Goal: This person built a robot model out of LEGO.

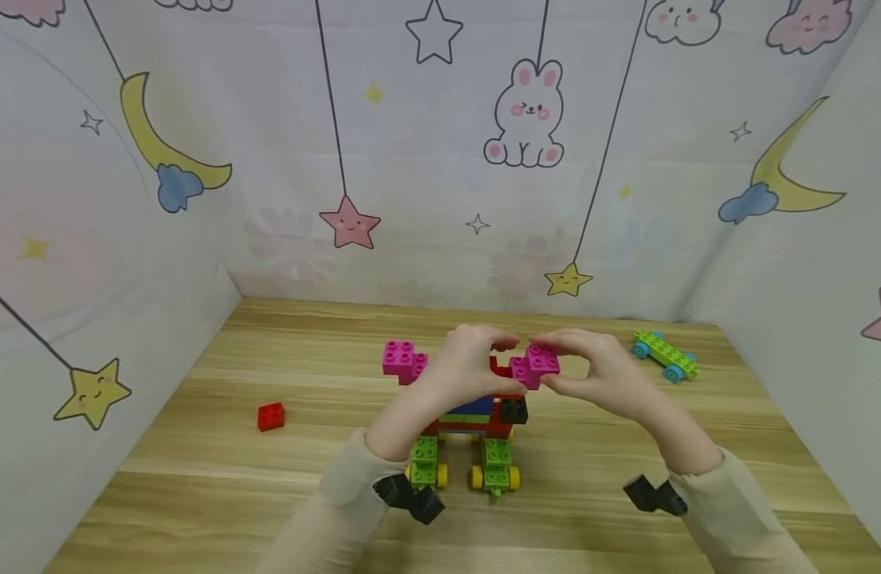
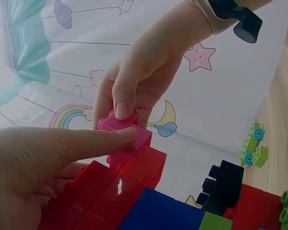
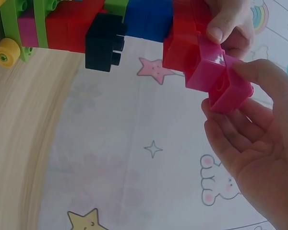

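Note:
A figure of toy building bricks stands on wheeled green bases (image 1: 497, 453), with red, blue and black bricks above. At its upper right, two stepped pink bricks (image 1: 543, 360) join a red brick (image 2: 151, 163). My right hand (image 1: 598, 367) pinches the outer pink brick (image 3: 230, 88) between thumb and fingers. On the inner pink brick (image 3: 206, 67) lies the thumb of my left hand (image 1: 465, 363), whose fingers curl behind the red top bricks, partly hidden. Another pair of pink bricks (image 1: 399, 358) sticks out on the figure's left side. My left hand and forearm cover much of the figure's middle.
A loose red brick (image 1: 271, 416) lies on the wooden table (image 1: 196, 478) at left. At the back right stands a green wheeled base (image 1: 665, 355) with blue wheels. A printed cloth (image 1: 440, 263) walls the table at the back and both sides.

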Tool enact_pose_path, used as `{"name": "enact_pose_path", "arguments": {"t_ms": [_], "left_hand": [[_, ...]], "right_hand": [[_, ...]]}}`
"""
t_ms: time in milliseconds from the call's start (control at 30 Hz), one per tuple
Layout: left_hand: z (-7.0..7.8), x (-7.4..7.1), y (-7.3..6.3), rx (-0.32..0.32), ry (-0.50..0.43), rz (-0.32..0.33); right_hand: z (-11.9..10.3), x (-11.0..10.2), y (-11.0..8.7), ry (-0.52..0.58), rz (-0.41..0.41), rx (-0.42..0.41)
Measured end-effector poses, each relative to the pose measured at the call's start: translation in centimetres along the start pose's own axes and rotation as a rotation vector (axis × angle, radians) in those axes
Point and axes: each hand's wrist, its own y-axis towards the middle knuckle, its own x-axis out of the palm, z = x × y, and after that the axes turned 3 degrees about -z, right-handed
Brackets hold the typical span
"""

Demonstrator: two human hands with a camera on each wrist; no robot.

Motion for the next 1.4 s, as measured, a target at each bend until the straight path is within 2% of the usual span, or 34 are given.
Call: {"name": "enact_pose_path", "arguments": {"t_ms": [100, 200, 367, 467, 567, 667, 800, 1000, 1133, 1267, 1333, 1400], "left_hand": [[0.0, 0.0, -0.2, 0.033, -0.02, 0.036], [-0.1, 0.1, -0.6, 0.121, -0.048, 0.132], [-0.1, -0.2, -1.5, 0.406, -0.055, 0.392], [-0.3, -1.1, -2.3, 0.552, -0.048, 0.514], [-1.0, -2.1, -3.0, 0.629, -0.031, 0.587], [-2.0, -3.1, -3.7, 0.659, -0.011, 0.647], [-3.9, -4.3, -4.8, 0.645, 0.027, 0.72], [-7.9, -5.9, -6.8, 0.527, 0.105, 0.776], [-10.7, -6.8, -8.2, 0.458, 0.1, 0.794], [-13.7, -7.7, -9.8, 0.331, 0.086, 0.746], [-15.4, -8.0, -10.7, 0.229, 0.081, 0.688], [-17.1, -8.2, -11.7, 0.105, 0.075, 0.596]], "right_hand": [[-0.1, 0.0, -0.1, 0.004, 0.001, 0.009], [-0.1, 0.1, -0.1, 0.004, 0.007, 0.008], [0.0, 0.4, -0.2, 0.016, 0.027, -0.004], [0.1, 0.5, -0.2, 0.024, 0.038, -0.006], [0.0, 0.6, -0.1, 0.031, 0.046, -0.007], [0.0, 0.6, -0.1, 0.037, 0.046, 0.002], [-0.1, 0.7, 0.1, 0.064, 0.03, 0.028], [0.1, 0.9, 0.1, 0.123, 0.009, 0.065], [0.1, 1.1, 0.1, 0.134, 0.015, 0.085], [0.0, 1.3, 0.1, 0.139, 0.02, 0.109], [0.0, 1.4, 0.1, 0.15, 0.019, 0.122], [0.0, 1.4, 0.0, 0.162, 0.02, 0.129]]}}
